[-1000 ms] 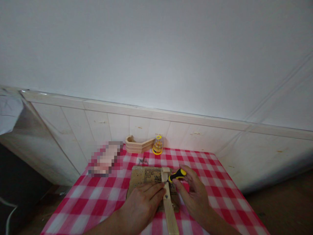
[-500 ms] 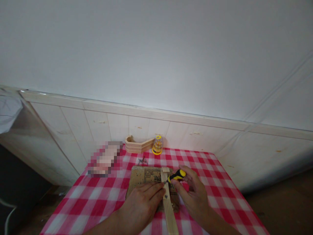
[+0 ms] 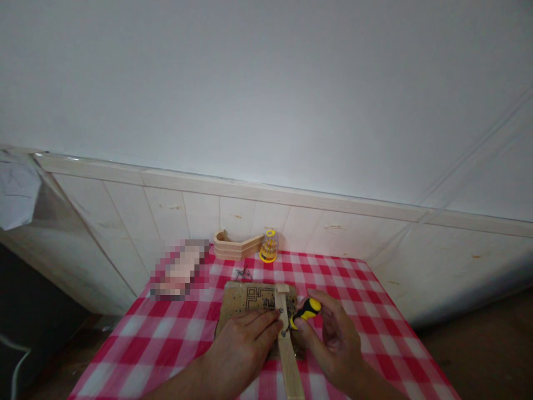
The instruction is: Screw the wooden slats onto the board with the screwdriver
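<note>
My left hand [image 3: 244, 347] lies flat on a brown wooden board [image 3: 245, 300], fingers stretched out and touching a pale wooden strip [image 3: 287, 355] that runs across the board toward me. My right hand [image 3: 333, 339] is closed round a small yellow-and-black screwdriver [image 3: 306, 311]. The screwdriver's tip points at a screw [image 3: 283, 333] in the strip. A second screw [image 3: 281, 310] sits further up the strip.
The red-and-white checked tablecloth [image 3: 358, 300] covers the table. A few loose dark screws [image 3: 242, 273] lie behind the board. A curved wooden piece [image 3: 235, 247] and a yellow bit holder [image 3: 269, 247] stand by the white panelled wall. A blurred-out object [image 3: 179, 269] lies at the left.
My right hand has moved the screwdriver down and toward me, from the upper screw to the lower screw on the strip. The left hand has stayed in place.
</note>
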A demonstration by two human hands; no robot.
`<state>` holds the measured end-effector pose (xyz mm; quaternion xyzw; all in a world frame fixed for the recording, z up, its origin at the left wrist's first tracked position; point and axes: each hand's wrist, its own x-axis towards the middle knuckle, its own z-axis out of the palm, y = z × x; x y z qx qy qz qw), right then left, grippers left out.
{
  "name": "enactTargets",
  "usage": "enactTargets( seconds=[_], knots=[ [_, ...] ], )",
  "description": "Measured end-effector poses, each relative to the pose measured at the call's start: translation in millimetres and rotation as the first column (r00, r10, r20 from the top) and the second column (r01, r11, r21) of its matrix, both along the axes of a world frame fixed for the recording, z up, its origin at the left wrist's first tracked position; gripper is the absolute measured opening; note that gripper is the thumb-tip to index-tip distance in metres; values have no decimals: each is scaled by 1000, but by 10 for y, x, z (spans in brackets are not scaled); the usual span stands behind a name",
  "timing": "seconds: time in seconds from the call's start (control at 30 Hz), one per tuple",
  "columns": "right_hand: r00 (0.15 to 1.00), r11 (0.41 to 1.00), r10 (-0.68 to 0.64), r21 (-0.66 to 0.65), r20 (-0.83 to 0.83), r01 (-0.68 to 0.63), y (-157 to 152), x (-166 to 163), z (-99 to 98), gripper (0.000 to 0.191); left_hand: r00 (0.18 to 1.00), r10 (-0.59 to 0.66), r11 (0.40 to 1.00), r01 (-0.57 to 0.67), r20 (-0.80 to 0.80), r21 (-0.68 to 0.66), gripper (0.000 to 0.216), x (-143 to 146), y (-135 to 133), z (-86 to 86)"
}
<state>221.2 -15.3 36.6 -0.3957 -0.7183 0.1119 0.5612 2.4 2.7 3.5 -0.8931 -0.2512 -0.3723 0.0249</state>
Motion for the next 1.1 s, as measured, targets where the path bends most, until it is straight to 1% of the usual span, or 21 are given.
enactTargets(
  seconds=[0.33,0.57,0.73,0.9,1.1],
  knots=[
    [992,996,87,-23,94,-85,-25,10,-26,59,1000,13,1000,-13,-18,-3,31,-6,-4,-1],
    [998,999,45,-17,34,-44,-4,-26,-10,53,1000,-4,1000,4,6,11,28,-3,-2,41],
    [1000,1000,19,-5,16,-19,17,-36,-30,48,1000,3,1000,-3,10,-1,29,5,-7,17],
    [1000,1000,-9,2,6,9,23,-41,-55,47,1000,1,1000,-1,-7,-10,31,2,-10,7],
    [1000,999,-16,-35,-19,15,25,-50,-78,43,1000,13,1000,-13,-5,9,30,-3,-3,-2]
  ],
)
